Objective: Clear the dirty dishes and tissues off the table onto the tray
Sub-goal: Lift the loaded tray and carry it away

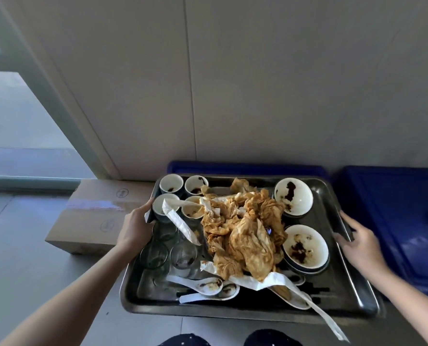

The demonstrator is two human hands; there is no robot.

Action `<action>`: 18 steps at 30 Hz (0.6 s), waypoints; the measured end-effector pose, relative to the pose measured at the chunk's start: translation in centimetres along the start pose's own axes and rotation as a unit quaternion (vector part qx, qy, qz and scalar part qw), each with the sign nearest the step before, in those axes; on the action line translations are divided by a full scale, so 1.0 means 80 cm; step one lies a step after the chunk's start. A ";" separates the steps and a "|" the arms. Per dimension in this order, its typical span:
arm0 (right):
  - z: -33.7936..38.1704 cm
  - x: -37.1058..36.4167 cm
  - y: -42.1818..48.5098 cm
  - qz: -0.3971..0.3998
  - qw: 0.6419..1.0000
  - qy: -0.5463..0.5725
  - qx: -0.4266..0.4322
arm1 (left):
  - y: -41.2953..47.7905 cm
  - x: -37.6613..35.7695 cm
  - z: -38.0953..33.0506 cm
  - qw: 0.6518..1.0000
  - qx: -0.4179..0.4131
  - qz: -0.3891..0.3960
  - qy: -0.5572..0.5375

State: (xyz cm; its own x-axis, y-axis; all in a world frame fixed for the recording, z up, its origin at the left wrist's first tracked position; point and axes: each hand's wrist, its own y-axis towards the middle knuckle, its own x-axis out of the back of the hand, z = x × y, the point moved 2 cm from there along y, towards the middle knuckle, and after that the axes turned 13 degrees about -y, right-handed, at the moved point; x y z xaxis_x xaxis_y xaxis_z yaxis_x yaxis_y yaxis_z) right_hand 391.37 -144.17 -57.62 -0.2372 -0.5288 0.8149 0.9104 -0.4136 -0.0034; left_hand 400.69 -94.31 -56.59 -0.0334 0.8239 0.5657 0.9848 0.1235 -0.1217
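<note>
Pale wall panels (283, 83) rise behind two blue plastic bins (395, 208), with flat brown cardboard boxes (95, 221) on the grey tiled floor to the left. In front of the bins is the rectangular steel tray (245, 312), already loaded. A heap of sauce-stained crumpled tissues (245, 228) fills the middle, with two soiled white bowls (305, 245) on the right. Four small white cups (171, 183) sit far left, clear glasses (155, 253) near left, and white ceramic spoons (208, 285) along the near edge.

The left hand (135, 226) curls round the left rim, and the right hand (358, 240) is closed on the right rim. Carrying looks like the step in hand, so the tray wants holding level, with an even pull from both sides. The glasses could slide and the heap could topple. A long white paper strip (330, 320) dangles over the near right edge and is likely to drop.
</note>
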 end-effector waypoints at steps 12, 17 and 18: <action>-0.018 -0.018 0.016 -0.001 1.000 0.029 0.000 | 0.030 -0.026 0.007 0.999 -0.033 -0.024 0.019; -0.014 -0.019 0.026 0.011 0.999 0.051 0.003 | 0.041 -0.033 0.003 0.999 -0.042 -0.025 0.020; -0.014 -0.019 0.028 0.011 0.999 0.052 0.003 | 0.042 -0.034 0.002 0.999 -0.041 -0.025 0.021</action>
State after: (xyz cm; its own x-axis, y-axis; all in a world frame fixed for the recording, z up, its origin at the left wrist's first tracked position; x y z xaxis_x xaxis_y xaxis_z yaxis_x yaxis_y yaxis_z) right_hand 393.40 -145.15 -59.49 -0.2501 -0.6117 0.7505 0.9179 -0.3965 -0.0174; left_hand 404.09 -96.04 -58.62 -0.0778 0.7937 0.6033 0.9927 0.1175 -0.0265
